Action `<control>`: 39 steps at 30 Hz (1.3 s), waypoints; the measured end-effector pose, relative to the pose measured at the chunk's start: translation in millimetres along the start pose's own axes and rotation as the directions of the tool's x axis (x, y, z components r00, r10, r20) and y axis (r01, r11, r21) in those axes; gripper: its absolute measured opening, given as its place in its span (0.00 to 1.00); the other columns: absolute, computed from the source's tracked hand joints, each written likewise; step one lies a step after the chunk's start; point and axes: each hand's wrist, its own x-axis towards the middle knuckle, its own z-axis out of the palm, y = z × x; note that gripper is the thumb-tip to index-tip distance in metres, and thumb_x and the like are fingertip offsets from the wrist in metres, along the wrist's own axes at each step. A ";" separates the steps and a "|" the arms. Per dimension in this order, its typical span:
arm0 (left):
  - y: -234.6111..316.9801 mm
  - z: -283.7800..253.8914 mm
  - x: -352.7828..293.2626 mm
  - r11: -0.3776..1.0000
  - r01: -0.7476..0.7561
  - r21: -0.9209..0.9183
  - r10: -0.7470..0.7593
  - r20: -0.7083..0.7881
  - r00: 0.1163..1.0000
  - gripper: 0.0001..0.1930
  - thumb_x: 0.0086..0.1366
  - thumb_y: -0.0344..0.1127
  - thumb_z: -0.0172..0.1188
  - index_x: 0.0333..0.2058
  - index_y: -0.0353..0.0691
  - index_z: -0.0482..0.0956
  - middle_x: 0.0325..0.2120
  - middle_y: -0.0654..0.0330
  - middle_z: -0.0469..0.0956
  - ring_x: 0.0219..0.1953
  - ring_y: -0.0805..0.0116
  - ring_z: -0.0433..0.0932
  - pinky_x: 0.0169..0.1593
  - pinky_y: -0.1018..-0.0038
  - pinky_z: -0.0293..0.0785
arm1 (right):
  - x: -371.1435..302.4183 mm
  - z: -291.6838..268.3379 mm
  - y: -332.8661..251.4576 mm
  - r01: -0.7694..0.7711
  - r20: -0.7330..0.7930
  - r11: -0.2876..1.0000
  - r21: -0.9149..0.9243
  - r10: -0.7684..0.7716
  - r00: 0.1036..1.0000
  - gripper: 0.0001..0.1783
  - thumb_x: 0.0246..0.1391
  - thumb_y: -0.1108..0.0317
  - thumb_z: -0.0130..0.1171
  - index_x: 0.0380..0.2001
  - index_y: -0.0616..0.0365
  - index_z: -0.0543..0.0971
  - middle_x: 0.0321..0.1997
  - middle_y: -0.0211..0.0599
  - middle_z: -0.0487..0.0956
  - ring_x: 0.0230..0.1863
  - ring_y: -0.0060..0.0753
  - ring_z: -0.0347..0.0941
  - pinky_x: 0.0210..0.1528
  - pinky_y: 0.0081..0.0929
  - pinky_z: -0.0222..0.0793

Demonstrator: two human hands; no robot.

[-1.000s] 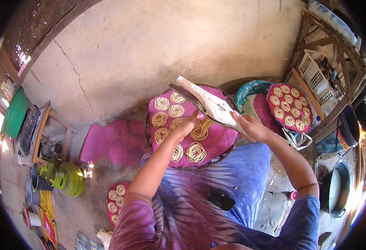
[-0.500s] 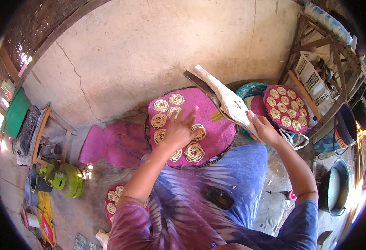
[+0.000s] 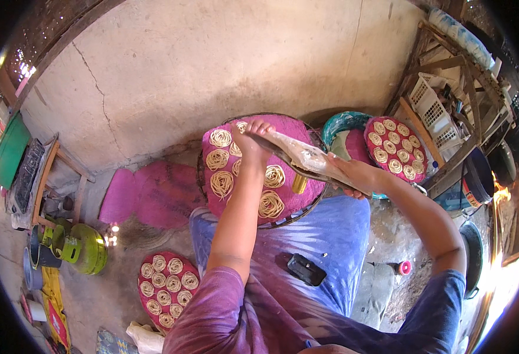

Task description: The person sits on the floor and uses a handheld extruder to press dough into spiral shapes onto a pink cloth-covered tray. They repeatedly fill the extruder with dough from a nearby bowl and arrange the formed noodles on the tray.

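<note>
Over a round tray lined with pink cloth (image 3: 292,127), I hold a wooden dough press (image 3: 306,156), two long pale and dark pieces of wood with a brass cylinder (image 3: 299,183) pointing down from it. My left hand (image 3: 253,143) is closed round its far left end. The other end is in the grip of my right hand (image 3: 357,176), fingers wrapped underneath. Coiled nests of pale dough strands (image 3: 271,205) lie on the cloth, mostly at the left and front; my left arm covers some. No strand is visible under the cylinder.
A smaller pink tray of coils (image 3: 397,147) sits at right near a teal basin (image 3: 339,125); another coil tray (image 3: 168,289) lies on the floor at lower left. A black box (image 3: 306,269) rests on my lap. A green gas cylinder (image 3: 91,251) stands left, a wall (image 3: 230,59) ahead.
My left hand has risen from the coils, where its fingers were spread, and now grips the press's far end. The press has swung flatter and lower, showing its brass cylinder more plainly.
</note>
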 end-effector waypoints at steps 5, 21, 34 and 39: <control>20.2 -4.5 3.7 1.000 -0.017 -0.010 0.018 0.120 0.993 0.35 0.67 0.72 0.24 0.15 0.51 0.58 0.11 0.68 0.56 0.16 0.70 0.58 0.28 0.69 0.61 | 5.9 9.2 -10.7 0.002 -0.106 0.996 -0.087 -0.011 0.994 0.47 0.58 0.23 0.27 0.25 0.59 0.75 0.16 0.35 0.70 0.15 0.29 0.68 0.16 0.30 0.64; 19.0 15.1 -18.2 0.993 -0.049 0.104 0.058 -0.080 0.995 0.29 0.69 0.61 0.28 0.13 0.53 0.55 0.09 0.71 0.54 0.13 0.74 0.54 0.25 0.72 0.57 | -12.9 20.6 -8.8 0.010 -0.221 0.999 -0.042 -0.019 0.975 0.47 0.59 0.25 0.36 0.23 0.64 0.76 0.15 0.37 0.72 0.14 0.32 0.71 0.18 0.30 0.68; -2.1 -19.7 -10.7 0.985 0.107 -0.138 -0.093 0.109 0.990 0.29 0.68 0.62 0.33 0.12 0.53 0.57 0.08 0.72 0.55 0.11 0.74 0.56 0.23 0.75 0.59 | -9.6 13.9 45.5 0.095 0.146 0.707 0.700 -0.273 0.951 0.59 0.49 0.15 0.24 0.60 0.57 0.70 0.29 0.44 0.76 0.21 0.35 0.76 0.25 0.29 0.75; 3.9 -31.5 -13.6 0.967 0.102 -0.233 -0.064 0.166 0.984 0.28 0.68 0.60 0.36 0.11 0.53 0.59 0.08 0.71 0.58 0.11 0.75 0.58 0.24 0.75 0.61 | 26.5 58.0 60.3 0.069 0.136 0.357 0.932 -0.518 0.845 0.54 0.49 0.15 0.25 0.63 0.43 0.68 0.31 0.47 0.79 0.16 0.31 0.71 0.18 0.31 0.71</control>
